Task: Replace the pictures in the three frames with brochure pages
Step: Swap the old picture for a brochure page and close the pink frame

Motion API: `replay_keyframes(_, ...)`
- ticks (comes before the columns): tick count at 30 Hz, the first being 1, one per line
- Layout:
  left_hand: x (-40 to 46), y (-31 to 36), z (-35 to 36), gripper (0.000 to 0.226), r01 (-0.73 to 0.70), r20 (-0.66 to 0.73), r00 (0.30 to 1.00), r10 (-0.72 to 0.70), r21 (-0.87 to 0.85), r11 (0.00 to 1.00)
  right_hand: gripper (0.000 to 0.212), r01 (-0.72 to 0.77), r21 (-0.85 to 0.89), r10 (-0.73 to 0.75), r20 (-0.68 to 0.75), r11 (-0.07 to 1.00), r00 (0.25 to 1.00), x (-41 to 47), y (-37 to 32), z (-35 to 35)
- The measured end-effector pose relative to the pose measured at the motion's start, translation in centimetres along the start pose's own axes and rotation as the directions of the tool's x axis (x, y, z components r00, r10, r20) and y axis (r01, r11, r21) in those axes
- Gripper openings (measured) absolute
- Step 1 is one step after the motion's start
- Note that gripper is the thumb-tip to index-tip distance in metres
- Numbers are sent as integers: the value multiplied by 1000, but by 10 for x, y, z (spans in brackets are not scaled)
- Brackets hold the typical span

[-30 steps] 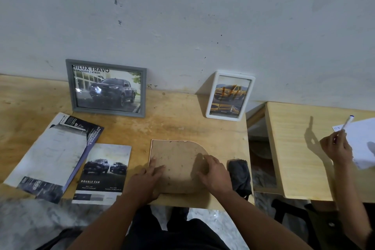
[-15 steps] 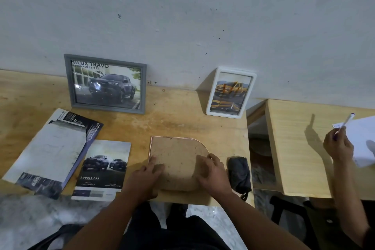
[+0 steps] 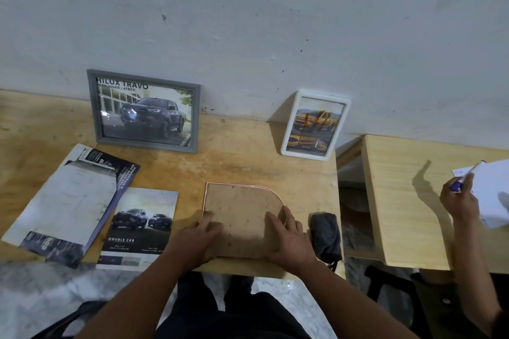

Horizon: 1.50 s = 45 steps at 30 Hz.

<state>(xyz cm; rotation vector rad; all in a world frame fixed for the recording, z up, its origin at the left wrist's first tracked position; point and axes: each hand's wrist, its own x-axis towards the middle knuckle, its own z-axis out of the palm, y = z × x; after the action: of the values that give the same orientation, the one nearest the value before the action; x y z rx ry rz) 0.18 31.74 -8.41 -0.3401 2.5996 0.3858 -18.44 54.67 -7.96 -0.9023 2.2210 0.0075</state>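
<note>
- Pale wall behind a wooden surface; third frame lies face down near the front edge.
- Left hand and right hand press flat on its backing, fingers spread, gripping nothing.
- Best to press evenly, seating the backing without shifting the page inside.

The hands cover the face-down frame's near corners; its front is hidden.

The wooden table carries a face-down frame under both hands, brochure pages left of them, a dark cloth right, two frames beyond.
</note>
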Motion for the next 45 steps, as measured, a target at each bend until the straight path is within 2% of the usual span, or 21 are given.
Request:
replay_keyframes(2, -1, 1, -1, 79, -1, -5, 1000, 1, -4, 1000, 116, 23, -76, -20, 47, 997, 999, 2, 1, -2)
replay_keyframes(5, 1, 2, -5, 79, 1, 6, 1000, -1, -19, 1000, 109, 46, -137, -41, 41, 990, 998, 7, 4, -4)
replay_keyframes(12, 4, -4, -13, 82, -22, 21, 1000, 21, 18, 1000, 103, 68, -167, -64, 26, 984, 998, 10, 8, -3)
replay_keyframes(15, 5, -9, -13, 84, -40, -41, 998, 42, 61, 997, 102, 80, -163, -76, 28, 983, 997, 11, 9, -3)
replay_keyframes(20, 4, -8, -13, 88, 28, -13, 1000, -29, -34, 999, 117, 61, -63, -60, 23, 996, 998, 16, 12, -8)
replay_keyframes(26, 8, -5, -14, 113, 104, -31, 994, -109, -136, 985, 128, 52, -62, -51, 21, 997, 998, 30, 16, -22)
replay_keyframes(37, 13, -4, -25, 89, 124, -25, 992, -126, -76, 989, 128, 49, -93, -44, 58, 994, 997, 36, 12, -28)
replay_keyframes(45, 12, -9, -14, 95, 106, -52, 993, -109, -54, 993, 127, 21, -77, -18, 39, 997, 999, 35, 7, -27)
